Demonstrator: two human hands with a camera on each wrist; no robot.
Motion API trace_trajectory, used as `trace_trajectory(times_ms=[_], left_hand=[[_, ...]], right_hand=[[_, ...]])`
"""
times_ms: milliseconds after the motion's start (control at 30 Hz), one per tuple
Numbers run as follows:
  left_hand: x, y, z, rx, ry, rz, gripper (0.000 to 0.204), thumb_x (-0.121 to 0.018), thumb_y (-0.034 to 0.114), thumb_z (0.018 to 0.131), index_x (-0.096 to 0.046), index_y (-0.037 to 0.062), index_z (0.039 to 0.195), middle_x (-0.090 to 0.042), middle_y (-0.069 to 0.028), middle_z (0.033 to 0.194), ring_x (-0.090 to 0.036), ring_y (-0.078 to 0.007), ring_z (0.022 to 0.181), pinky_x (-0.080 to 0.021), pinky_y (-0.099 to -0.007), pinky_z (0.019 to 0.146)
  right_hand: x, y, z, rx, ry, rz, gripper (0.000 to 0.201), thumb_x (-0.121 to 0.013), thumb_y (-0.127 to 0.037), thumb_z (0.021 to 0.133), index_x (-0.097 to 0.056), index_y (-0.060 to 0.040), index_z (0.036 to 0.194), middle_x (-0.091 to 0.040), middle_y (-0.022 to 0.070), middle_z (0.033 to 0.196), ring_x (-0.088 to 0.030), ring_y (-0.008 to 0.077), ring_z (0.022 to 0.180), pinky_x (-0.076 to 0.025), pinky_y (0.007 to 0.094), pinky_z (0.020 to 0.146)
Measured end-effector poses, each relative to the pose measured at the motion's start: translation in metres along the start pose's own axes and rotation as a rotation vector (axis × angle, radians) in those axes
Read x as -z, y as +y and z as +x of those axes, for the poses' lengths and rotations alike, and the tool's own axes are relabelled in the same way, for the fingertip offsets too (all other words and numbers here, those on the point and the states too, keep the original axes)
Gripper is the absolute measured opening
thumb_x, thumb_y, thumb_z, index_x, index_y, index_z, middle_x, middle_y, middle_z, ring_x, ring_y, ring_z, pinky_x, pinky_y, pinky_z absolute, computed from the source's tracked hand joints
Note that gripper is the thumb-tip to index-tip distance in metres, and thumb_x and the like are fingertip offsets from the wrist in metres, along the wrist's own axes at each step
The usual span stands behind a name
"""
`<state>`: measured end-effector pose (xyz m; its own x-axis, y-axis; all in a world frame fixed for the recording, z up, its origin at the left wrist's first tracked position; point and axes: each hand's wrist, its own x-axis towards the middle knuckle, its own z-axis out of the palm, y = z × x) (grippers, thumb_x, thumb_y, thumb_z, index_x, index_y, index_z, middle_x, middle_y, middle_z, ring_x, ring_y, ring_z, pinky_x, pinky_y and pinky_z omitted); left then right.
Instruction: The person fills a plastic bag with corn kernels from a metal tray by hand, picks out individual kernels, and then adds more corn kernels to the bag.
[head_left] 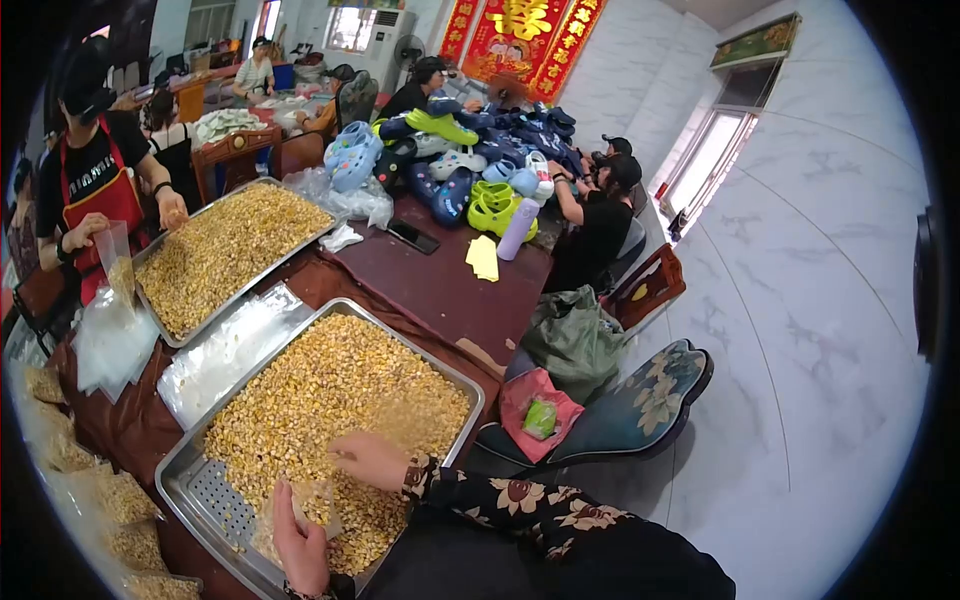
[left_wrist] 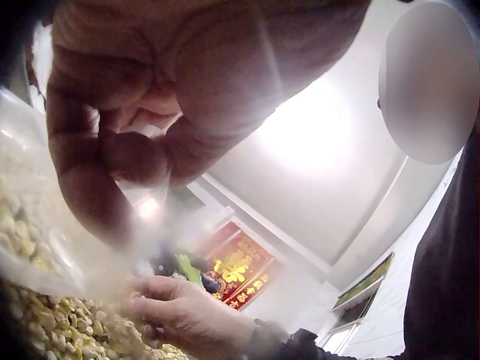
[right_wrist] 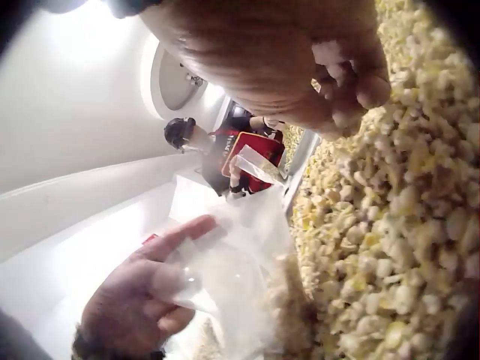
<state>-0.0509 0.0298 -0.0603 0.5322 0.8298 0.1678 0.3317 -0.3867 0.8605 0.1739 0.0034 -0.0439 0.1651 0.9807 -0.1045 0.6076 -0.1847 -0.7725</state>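
Bagging yellow-white puffed corn kernels (head_left: 330,400) out of a large rectangular perforated steel tray (head_left: 205,500) at a dark red-brown wooden table (head_left: 440,290). Left hand (head_left: 300,545) pinching the mouth of a small clear plastic bag (head_left: 300,510) just over the tray's near edge, thumb and fingers curled on the film, as seen too from the right wrist (right_wrist: 142,300). Bag (right_wrist: 240,292) with some kernels at its bottom, far from full by the look of it. Right hand (head_left: 370,460) down in the heap beside the bag, fingers (right_wrist: 352,82) bunched against the kernels, seemingly gathering a scoop; impossible to tell how much is actually held. Tray mostly covered, only a bare perforated corner showing, so most of the load apparently left to pack. Along the table's left edge, a row of filled clear bags (head_left: 120,500), suggesting part of the job done. Beside the tray, a stack of flat empty plastic bags (head_left: 225,350); beyond it, a second steel tray of kernels (head_left: 225,250) worked by a person in a red apron (head_left: 95,190). Farther back, a pile of blue and green foam clogs (head_left: 450,160).
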Motion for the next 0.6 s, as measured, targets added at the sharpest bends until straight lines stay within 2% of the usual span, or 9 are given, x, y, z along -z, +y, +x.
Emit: trace_trajectory(times_ms=[67,133,167,267,333,400,467,533,600], left_hand=[[0.003,0.012,0.001,-0.054,0.021,0.050,0.057,-0.054,0.000,0.084,-0.041,-0.0009,0.140,-0.051,-0.0205,0.133,-0.053,-0.0291,0.115,-0.042,-0.0334,0.095],[0.006,0.034,0.001,0.321,-0.037,-0.295,0.069,-0.044,-0.010,0.075,-0.036,-0.0003,0.142,-0.037,-0.0162,0.149,-0.059,-0.0169,0.099,-0.049,-0.0246,0.071],[0.007,0.044,0.003,0.331,-0.014,-0.286,0.069,-0.044,-0.010,0.075,-0.036,-0.0003,0.142,-0.037,-0.0162,0.149,-0.059,-0.0169,0.099,-0.049,-0.0246,0.071],[0.012,0.051,0.004,0.425,0.010,-0.326,0.067,-0.046,-0.008,0.075,-0.037,-0.0002,0.141,-0.040,-0.0193,0.145,-0.057,-0.0241,0.111,-0.049,-0.0308,0.083],[0.007,0.033,0.004,0.059,0.010,-0.073,0.064,-0.050,-0.004,0.077,-0.038,-0.0014,0.139,-0.040,-0.0235,0.143,-0.049,-0.0335,0.125,-0.043,-0.0373,0.099],[0.005,0.031,0.001,0.144,0.031,-0.144,0.062,-0.051,-0.002,0.077,-0.038,-0.0018,0.139,-0.040,-0.0249,0.143,-0.043,-0.0362,0.129,-0.038,-0.0383,0.104],[0.003,0.023,0.000,0.214,0.033,-0.232,0.061,-0.052,0.000,0.078,-0.039,-0.0022,0.138,-0.040,-0.0262,0.142,-0.038,-0.0389,0.133,-0.033,-0.0393,0.108],[-0.006,0.008,-0.004,0.117,0.019,-0.089,0.064,-0.051,-0.004,0.078,-0.038,0.0014,0.141,-0.038,-0.0184,0.147,-0.055,-0.0130,0.069,-0.047,-0.0263,0.061],[-0.010,0.002,-0.006,0.036,0.093,-0.037,0.064,-0.052,-0.004,0.078,-0.039,0.0017,0.141,-0.037,-0.0193,0.148,-0.056,-0.0143,0.070,-0.048,-0.0268,0.063]], right_hand=[[-0.004,-0.013,-0.003,0.045,-0.001,0.040,0.029,-0.057,-0.020,0.088,-0.062,-0.0038,0.112,-0.061,0.0150,0.104,-0.058,0.0317,0.098,-0.047,0.0385,0.085],[-0.010,-0.028,-0.006,0.262,0.057,0.108,0.025,-0.059,-0.016,0.085,-0.063,-0.0009,0.105,-0.062,0.0177,0.100,-0.058,0.0353,0.096,-0.047,0.0414,0.084],[-0.009,-0.030,-0.004,0.248,-0.107,0.063,0.032,-0.056,-0.018,0.091,-0.059,-0.0036,0.119,-0.058,0.0167,0.106,-0.057,0.0321,0.097,-0.046,0.0393,0.084],[-0.017,-0.043,-0.008,0.303,-0.188,0.067,0.032,-0.056,-0.017,0.092,-0.058,-0.0049,0.122,-0.060,0.0173,0.108,-0.058,0.0317,0.099,-0.046,0.0384,0.086],[-0.024,-0.038,-0.010,0.366,-0.133,0.118,0.032,-0.056,-0.016,0.093,-0.058,-0.0062,0.123,-0.061,0.0170,0.110,-0.059,0.0305,0.101,-0.046,0.0370,0.088],[-0.009,-0.050,-0.010,0.219,-0.217,0.065,0.031,-0.056,-0.016,0.093,-0.059,-0.0065,0.122,-0.063,0.0162,0.111,-0.060,0.0292,0.102,-0.046,0.0355,0.090],[-0.007,-0.041,-0.004,0.079,-0.162,0.120,0.032,-0.059,-0.017,0.091,-0.060,-0.0057,0.120,-0.062,0.0156,0.111,-0.060,0.0292,0.103,-0.047,0.0344,0.089],[-0.004,-0.010,0.003,0.107,-0.109,-0.058,0.036,-0.061,-0.019,0.089,-0.059,-0.0077,0.122,-0.060,0.0150,0.116,-0.057,0.0296,0.107,-0.046,0.0361,0.091],[-0.001,-0.008,0.010,0.149,-0.052,-0.236,0.039,-0.063,-0.020,0.087,-0.058,-0.0097,0.124,-0.058,0.0143,0.121,-0.055,0.0300,0.110,-0.045,0.0377,0.093]])
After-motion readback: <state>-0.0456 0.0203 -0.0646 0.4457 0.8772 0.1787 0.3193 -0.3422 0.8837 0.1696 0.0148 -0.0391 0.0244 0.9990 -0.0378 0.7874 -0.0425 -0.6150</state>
